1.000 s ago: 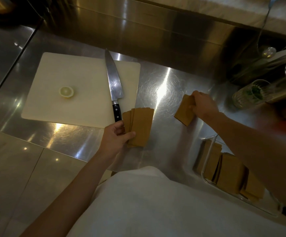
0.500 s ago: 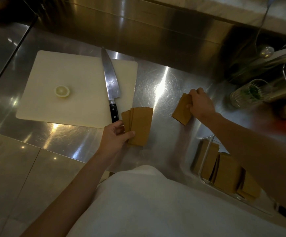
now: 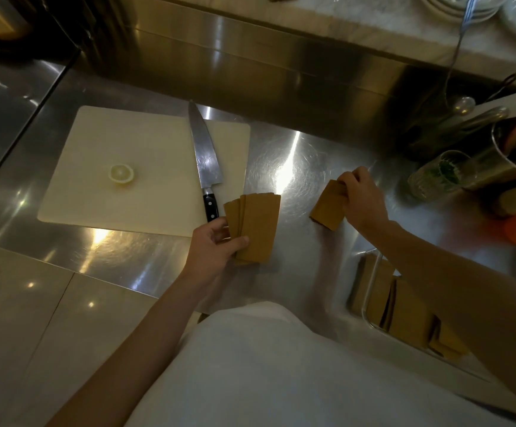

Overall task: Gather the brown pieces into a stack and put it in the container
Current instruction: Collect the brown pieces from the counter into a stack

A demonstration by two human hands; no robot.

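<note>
My left hand (image 3: 216, 245) grips a fanned stack of flat brown pieces (image 3: 258, 226) just above the steel counter, thumb on top. To the right, my right hand (image 3: 363, 200) pinches a smaller brown stack (image 3: 327, 208) that rests on the counter. Near the right front edge sits a clear container (image 3: 370, 288) with more brown pieces (image 3: 410, 318) standing inside it, partly hidden under my right forearm.
A cream cutting board (image 3: 146, 167) lies at left with a lemon slice (image 3: 121, 173) and a large chef's knife (image 3: 204, 158) whose black handle is beside my left hand. A glass (image 3: 435, 177), a metal cup (image 3: 509, 152) and orange items stand at right.
Both hands keep their hold on the same stacks. The right hand has shifted its stack slightly toward me; the view has tilted a little.
</note>
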